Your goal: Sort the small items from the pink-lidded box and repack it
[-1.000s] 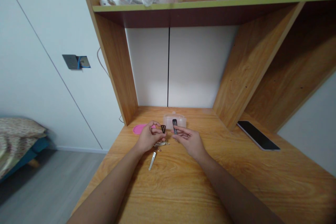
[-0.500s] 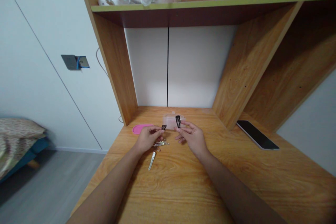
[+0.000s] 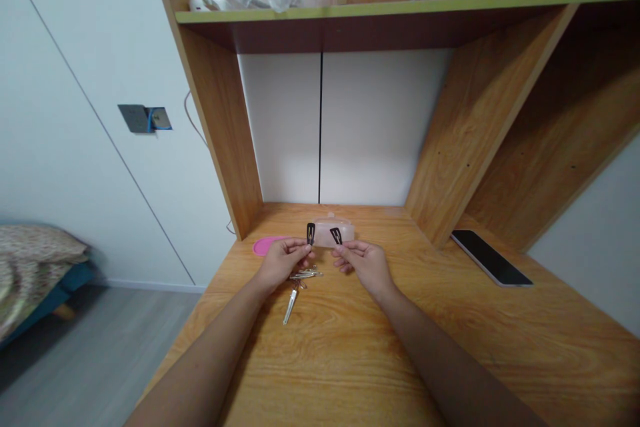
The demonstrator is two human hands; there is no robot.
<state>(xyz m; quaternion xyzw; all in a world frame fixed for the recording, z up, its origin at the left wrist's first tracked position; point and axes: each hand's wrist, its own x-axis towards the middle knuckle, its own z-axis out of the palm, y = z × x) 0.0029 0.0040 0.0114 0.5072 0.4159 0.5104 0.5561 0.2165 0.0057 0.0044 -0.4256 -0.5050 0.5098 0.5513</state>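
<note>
From the head camera: left hand pinches a small black snap hair clip upright; right hand pinches a matching black clip, tilted, both above the desk, before a clear box

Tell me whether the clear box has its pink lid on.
Off: the pink lid lies on the desk left of the clear box.
</note>
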